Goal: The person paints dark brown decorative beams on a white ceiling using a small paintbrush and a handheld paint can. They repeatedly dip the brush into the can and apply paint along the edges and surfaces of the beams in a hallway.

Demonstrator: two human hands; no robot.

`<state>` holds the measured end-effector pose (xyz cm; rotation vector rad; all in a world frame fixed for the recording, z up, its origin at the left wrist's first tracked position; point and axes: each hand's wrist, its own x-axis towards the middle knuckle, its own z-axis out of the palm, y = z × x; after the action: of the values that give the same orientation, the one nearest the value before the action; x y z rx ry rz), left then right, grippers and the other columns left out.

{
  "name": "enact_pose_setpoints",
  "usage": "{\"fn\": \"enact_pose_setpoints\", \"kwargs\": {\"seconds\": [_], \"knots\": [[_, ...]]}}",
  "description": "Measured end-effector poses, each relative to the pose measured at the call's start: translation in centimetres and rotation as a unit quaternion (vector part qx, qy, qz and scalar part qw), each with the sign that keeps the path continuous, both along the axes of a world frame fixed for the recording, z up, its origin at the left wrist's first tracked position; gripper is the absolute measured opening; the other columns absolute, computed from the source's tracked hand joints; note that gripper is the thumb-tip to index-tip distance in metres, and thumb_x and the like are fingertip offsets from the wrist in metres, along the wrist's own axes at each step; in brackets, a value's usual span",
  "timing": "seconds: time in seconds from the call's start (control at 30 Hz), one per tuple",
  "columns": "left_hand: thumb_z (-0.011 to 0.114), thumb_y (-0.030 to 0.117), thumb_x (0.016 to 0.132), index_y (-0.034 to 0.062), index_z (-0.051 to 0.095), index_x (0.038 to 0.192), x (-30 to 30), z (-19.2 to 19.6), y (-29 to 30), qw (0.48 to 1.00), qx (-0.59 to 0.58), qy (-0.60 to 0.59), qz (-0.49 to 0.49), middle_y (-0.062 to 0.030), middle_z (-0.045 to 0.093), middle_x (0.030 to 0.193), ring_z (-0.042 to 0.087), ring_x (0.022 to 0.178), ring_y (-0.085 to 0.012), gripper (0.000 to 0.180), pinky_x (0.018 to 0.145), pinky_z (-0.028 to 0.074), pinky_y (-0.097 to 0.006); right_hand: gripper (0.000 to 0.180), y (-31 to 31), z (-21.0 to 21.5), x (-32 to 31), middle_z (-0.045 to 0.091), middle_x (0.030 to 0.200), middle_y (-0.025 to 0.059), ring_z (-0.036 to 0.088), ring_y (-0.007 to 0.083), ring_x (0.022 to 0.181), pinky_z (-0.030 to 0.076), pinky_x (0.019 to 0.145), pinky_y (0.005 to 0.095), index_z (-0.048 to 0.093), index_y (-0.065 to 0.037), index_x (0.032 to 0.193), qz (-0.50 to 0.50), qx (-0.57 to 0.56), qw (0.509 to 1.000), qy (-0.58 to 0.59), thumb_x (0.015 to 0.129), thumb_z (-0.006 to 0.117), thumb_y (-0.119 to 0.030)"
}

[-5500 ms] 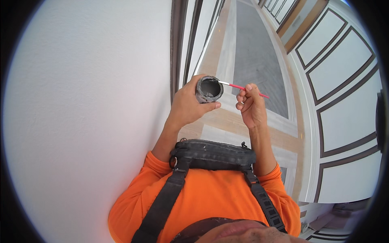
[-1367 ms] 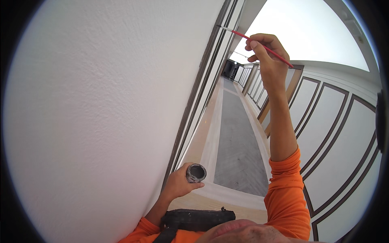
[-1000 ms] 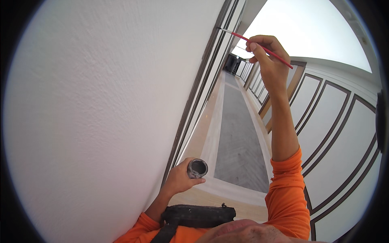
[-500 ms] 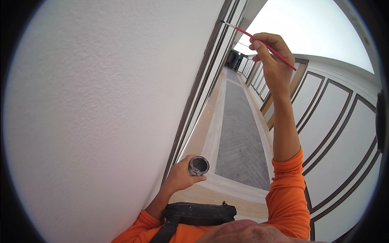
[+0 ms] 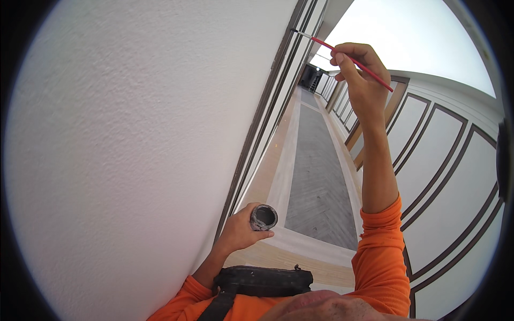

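My right hand [image 5: 364,69], raised at the upper right, pinches a thin paintbrush [image 5: 350,60] with a red handle. The brush's dark tip meets a dark trim strip [image 5: 266,92] running along the white textured wall [image 5: 139,150]. Lower down, my left hand [image 5: 241,231] is wrapped round a small paint cup [image 5: 264,217]. Grey smears cover the cup's rim, and its mouth faces up with dark paint inside. The cup is close to the wall's trim, apart from it.
Beyond the trim stretches a long corridor with a grey floor strip [image 5: 321,182] edged in paler bands. White wall panels framed in dark trim [image 5: 433,144] line the right side. A black bag [image 5: 262,281] hangs across my chest. A bright ceiling panel [image 5: 417,35] is overhead.
The brush tip has slid very slightly down along the dark trim. Otherwise both hands keep nearly the same place and grip.
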<state>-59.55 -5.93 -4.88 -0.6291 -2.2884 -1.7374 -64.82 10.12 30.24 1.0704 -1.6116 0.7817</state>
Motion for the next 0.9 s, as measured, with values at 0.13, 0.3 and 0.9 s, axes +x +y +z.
{"fn": "enact_pose_setpoints", "kwargs": {"seconds": [0.13,0.3,0.9], "knots": [[0.095,0.028,0.071,0.0076,0.062,0.130,0.0,0.1,0.0,1.000,-0.004,-0.006,-0.004,-0.0145,0.074,0.116,0.073,0.108,-0.0308,0.071,0.094,0.057,-0.039,0.015,-0.5,1.0,-0.1,0.075,0.097,0.0049,0.072,0.0101,0.086,0.059,0.064,0.0237,0.074,-0.004,0.108,0.011,-0.029,0.999,0.018,0.096,0.071,-0.012],[0.095,0.029,0.071,0.0073,0.061,0.131,0.0,0.4,-0.1,1.000,-0.007,-0.002,-0.004,-0.0149,0.074,0.117,0.073,0.110,-0.0313,0.072,0.095,0.056,-0.039,0.016,-0.7,2.7,-0.4,0.076,0.096,0.0047,0.074,0.0115,0.087,0.060,0.064,0.0240,0.074,-0.004,0.110,0.026,-0.044,0.997,0.058,0.097,0.072,-0.013],[0.095,0.029,0.071,0.0073,0.061,0.131,-0.1,0.0,-0.1,1.000,-0.006,0.000,-0.001,-0.0155,0.074,0.117,0.073,0.108,-0.0320,0.072,0.094,0.056,-0.039,0.018,-0.9,3.5,-0.5,0.077,0.103,0.0073,0.075,0.0152,0.092,0.060,0.067,0.0268,0.073,-0.004,0.112,-0.022,-0.013,0.999,0.047,0.098,0.071,-0.016]]}}
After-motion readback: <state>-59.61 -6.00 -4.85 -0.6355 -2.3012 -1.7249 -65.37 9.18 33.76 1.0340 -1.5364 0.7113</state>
